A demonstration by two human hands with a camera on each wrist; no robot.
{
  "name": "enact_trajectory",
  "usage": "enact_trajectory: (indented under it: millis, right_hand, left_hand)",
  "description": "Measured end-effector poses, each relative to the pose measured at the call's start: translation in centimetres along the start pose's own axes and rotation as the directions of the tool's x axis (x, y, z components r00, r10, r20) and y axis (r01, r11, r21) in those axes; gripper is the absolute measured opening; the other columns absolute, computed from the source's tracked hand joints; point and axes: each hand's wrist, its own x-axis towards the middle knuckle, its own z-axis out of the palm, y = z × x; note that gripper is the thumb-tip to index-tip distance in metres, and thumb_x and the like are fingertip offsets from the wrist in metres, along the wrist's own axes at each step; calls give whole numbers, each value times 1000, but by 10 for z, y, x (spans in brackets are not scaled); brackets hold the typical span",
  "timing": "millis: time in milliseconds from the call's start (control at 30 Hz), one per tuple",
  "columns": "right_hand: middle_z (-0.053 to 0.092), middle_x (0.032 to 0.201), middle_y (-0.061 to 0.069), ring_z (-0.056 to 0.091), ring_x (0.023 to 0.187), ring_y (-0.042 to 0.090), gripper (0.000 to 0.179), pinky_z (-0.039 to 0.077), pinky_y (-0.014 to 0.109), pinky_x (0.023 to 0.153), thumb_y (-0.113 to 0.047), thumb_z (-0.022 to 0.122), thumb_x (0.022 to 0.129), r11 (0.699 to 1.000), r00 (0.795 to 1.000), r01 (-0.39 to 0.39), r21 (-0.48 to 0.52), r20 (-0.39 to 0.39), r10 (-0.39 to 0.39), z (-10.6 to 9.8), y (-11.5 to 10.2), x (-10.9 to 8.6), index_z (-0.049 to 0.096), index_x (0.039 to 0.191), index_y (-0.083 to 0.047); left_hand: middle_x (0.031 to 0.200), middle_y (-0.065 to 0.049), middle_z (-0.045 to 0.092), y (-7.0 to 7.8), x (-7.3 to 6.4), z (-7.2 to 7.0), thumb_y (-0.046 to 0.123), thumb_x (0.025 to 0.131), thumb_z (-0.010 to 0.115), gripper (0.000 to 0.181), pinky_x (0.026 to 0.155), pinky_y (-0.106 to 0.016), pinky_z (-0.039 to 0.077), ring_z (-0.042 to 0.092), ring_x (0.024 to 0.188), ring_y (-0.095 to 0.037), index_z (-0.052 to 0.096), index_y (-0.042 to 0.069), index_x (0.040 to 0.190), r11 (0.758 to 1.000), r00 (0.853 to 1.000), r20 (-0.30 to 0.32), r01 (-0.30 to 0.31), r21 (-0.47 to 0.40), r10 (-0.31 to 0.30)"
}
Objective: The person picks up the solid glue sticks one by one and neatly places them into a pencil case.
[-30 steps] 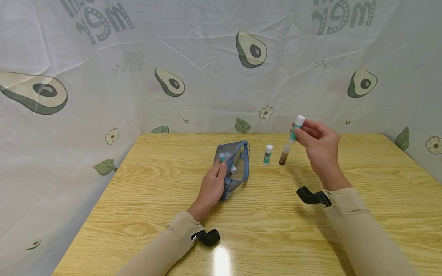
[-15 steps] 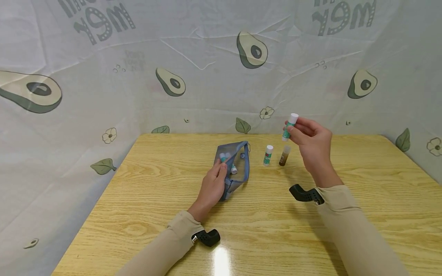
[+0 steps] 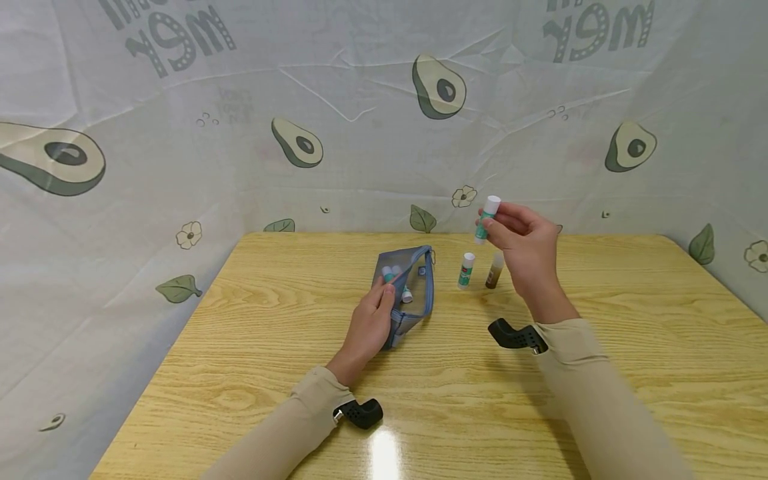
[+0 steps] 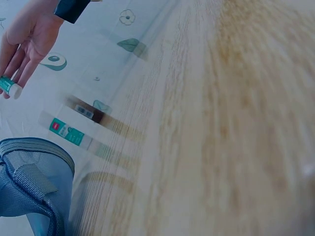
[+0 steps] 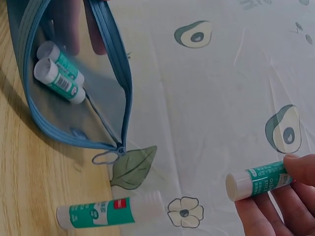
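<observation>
My right hand (image 3: 529,247) pinches a white-and-green glue stick (image 5: 261,180) by its body, held up in the air over the back of the table, white cap upward. My left hand (image 3: 369,321) grips the near left side of a blue mesh zipper pouch (image 3: 429,283), whose mouth gapes to the right. Inside the pouch lie two glue sticks (image 5: 59,81), side by side. Another green glue stick (image 3: 465,271) stands upright to the right of the pouch. Next to it stands a brown tube with a clear top (image 3: 495,271), partly behind the right hand in the head view.
The wooden table (image 3: 270,300) runs back to a pale cloth (image 3: 360,80) printed with avocados and leaves. A black wrist mount (image 3: 517,335) sits on the right sleeve, another black wrist mount (image 3: 363,413) on the left.
My right hand has moved left with the glue stick, from over the brown tube to above the standing glue stick. My left hand and the pouch have stayed in place.
</observation>
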Motion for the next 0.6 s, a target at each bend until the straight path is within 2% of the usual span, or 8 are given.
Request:
enact_trajectory:
  millis: [400, 600]
  right_hand:
    - [71, 111, -10, 72, 101, 2, 46, 61, 17, 89, -12, 72, 102, 988, 1000, -29, -151, -1, 29, 17, 3, -4, 62, 144, 4]
    - [68, 112, -6, 70, 104, 7, 44, 62, 19, 90, -11, 72, 101, 987, 999, -47, -157, -10, 46, 26, 4, -6, 63, 143, 3]
  left_hand:
    - [176, -14, 27, 0, 0, 0, 41, 117, 36, 52, 131, -63, 26, 25, 163, -41, 51, 16, 160, 1000, 1000, 9, 24, -8, -24]
    - [177, -13, 25, 2, -1, -1, 42, 117, 36, 49, 131, -62, 25, 24, 164, -39, 51, 23, 160, 1000, 1000, 13, 18, -7, -18]
